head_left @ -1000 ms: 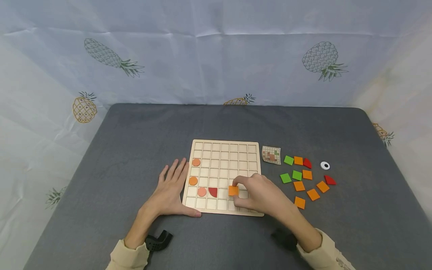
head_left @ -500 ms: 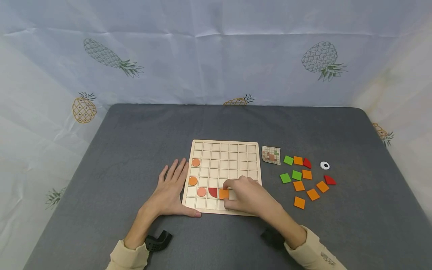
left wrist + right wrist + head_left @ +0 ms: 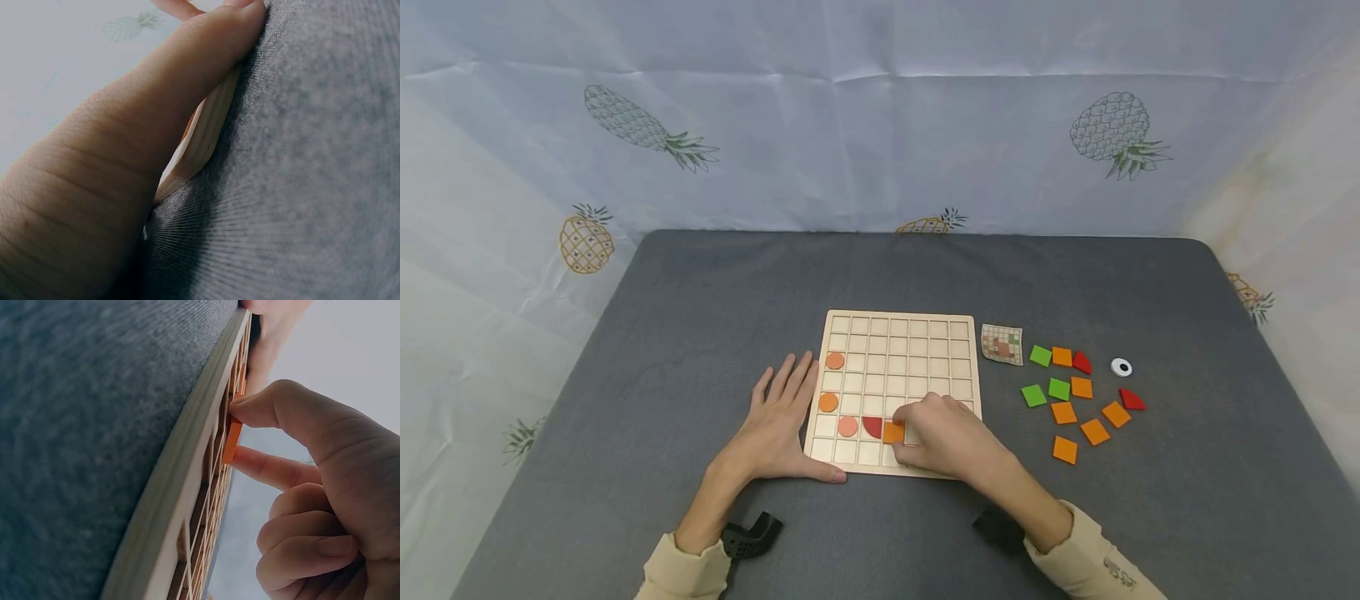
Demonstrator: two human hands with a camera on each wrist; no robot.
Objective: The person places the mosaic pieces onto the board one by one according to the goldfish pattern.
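A pale wooden grid board [image 3: 898, 343] lies on the grey table. My right hand [image 3: 951, 437] pinches an orange square tile [image 3: 892, 432] between thumb and forefinger at the board, just right of a red quarter-round piece [image 3: 872, 427]. In the right wrist view the orange tile [image 3: 232, 440] stands slightly tilted at the grid, its other fingers curled back. My left hand [image 3: 775, 425] lies flat with fingers spread along the board's left edge, thumb at the near left corner. Orange discs [image 3: 835, 361] and a pinkish disc [image 3: 847, 427] sit in cells on the left.
Right of the board lie a small printed grid card [image 3: 1002, 345], several orange squares [image 3: 1094, 432], green squares [image 3: 1033, 396], red pieces [image 3: 1132, 400] and a white ring-like disc with a dark centre [image 3: 1122, 367]. A pineapple-print cloth [image 3: 880, 150] hangs behind the table.
My right hand has moved left across the board with the orange tile, from a cell further right to beside the red piece. My left hand has stayed in place.
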